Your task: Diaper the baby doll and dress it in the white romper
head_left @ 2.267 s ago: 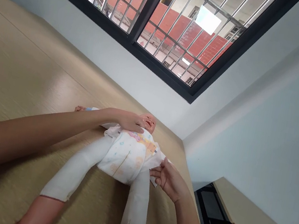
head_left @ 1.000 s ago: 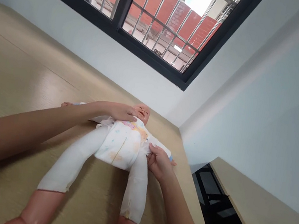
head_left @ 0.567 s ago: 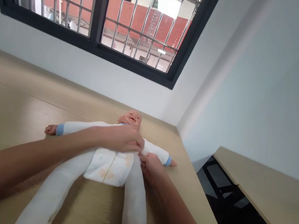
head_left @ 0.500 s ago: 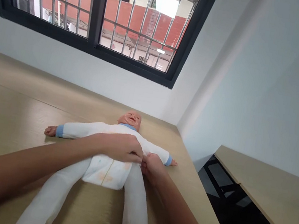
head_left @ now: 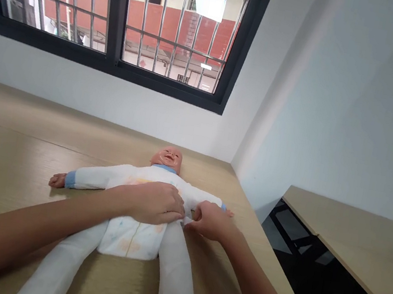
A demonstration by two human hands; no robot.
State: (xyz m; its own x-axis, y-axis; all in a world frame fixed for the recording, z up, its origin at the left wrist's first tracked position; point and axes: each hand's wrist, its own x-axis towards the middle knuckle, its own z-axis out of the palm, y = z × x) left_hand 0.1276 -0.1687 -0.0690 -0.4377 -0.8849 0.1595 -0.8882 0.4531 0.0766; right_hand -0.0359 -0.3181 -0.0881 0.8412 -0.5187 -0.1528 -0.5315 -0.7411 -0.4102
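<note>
A baby doll (head_left: 130, 177) in a white top with blue cuffs and collar and white trousers lies on its back, arms spread. A white diaper (head_left: 134, 240) with pale orange prints and a yellow centre line covers its front between the legs. My left hand (head_left: 158, 203) rests across the doll's belly, its fingers closed together at the diaper's upper edge by the hip. Beside it, my right hand (head_left: 212, 220) pinches a white bit of the diaper's side at the same hip. The fingertips of both hands are partly hidden.
The doll lies on a light wood table (head_left: 5, 174) against a white wall. A dark-framed window (head_left: 110, 63) with metal bars is above. To the right, past the table's edge, stand a second wooden top (head_left: 355, 236) and a black glossy panel (head_left: 327, 286).
My right hand has moved slightly right, away from my left, with a white piece of diaper stretched at its fingertips. My left hand has shifted slightly down. The view has shifted a little.
</note>
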